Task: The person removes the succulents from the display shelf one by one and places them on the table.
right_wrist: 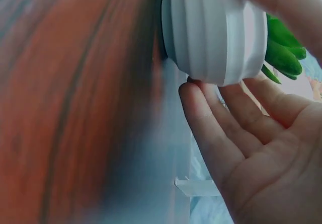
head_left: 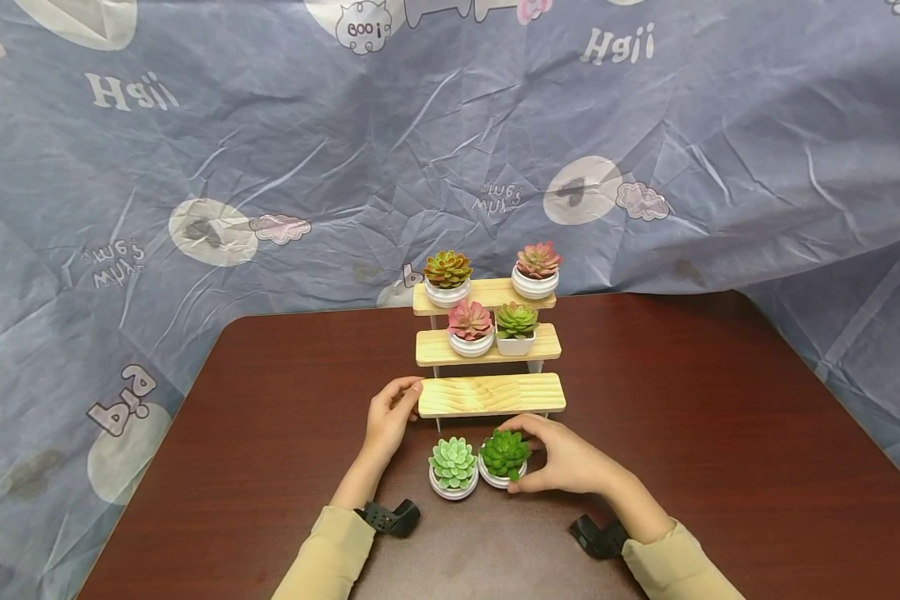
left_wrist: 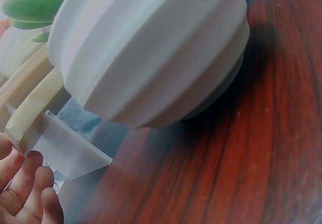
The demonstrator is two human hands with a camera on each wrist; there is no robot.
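A three-step display stand (head_left: pixel 492 395) with pale wooden shelves and clear supports stands mid-table. My left hand (head_left: pixel 387 417) holds the left end of its lowest shelf, and in the left wrist view the curled fingers (left_wrist: pixel 34 183) are right at the shelf end (left_wrist: pixel 30 110). My right hand (head_left: pixel 570 458) grips a dark green potted succulent (head_left: pixel 505 455) in front of the stand, thumb on the near side and fingers on the far side of its ribbed white pot (right_wrist: pixel 211 32). Beside it on the left sits a light green potted succulent (head_left: pixel 453 467).
On the top shelf are an orange-green succulent (head_left: pixel 447 279) and a pink one (head_left: pixel 537 271). The middle shelf bears a pink-red succulent (head_left: pixel 471 327) and a green one in a square pot (head_left: pixel 516 327). A blue printed cloth (head_left: pixel 345 167) hangs behind the dark red wooden table (head_left: pixel 307 375).
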